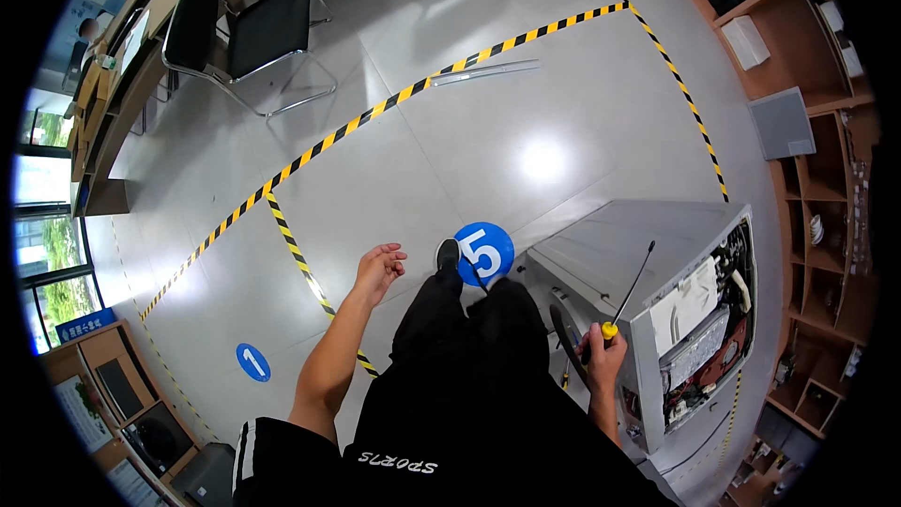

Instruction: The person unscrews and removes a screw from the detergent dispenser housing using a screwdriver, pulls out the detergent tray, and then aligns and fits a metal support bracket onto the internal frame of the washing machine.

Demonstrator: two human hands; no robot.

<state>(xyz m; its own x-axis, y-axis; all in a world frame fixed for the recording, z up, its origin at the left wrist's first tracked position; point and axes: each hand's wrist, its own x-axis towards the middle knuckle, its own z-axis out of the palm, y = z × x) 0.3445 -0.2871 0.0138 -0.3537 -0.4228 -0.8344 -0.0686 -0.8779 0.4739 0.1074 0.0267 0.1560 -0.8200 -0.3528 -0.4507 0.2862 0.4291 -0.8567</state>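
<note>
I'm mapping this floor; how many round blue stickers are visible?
2: one blue sticker by the person's shoe; another left of the left forearm. Others may be hidden.

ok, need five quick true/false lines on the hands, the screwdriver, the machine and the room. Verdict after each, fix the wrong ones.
1. The right hand holds a screwdriver. True.
2. The machine is open on one face, inner parts showing. True.
3. The left hand is gripping the machine. False: the left hand looks empty and is apart from it.
4. A black chair stands toward the picture's upper left. True.
5. The floor tape is plain white. False: the floor tape is striped yellow and black.
</note>
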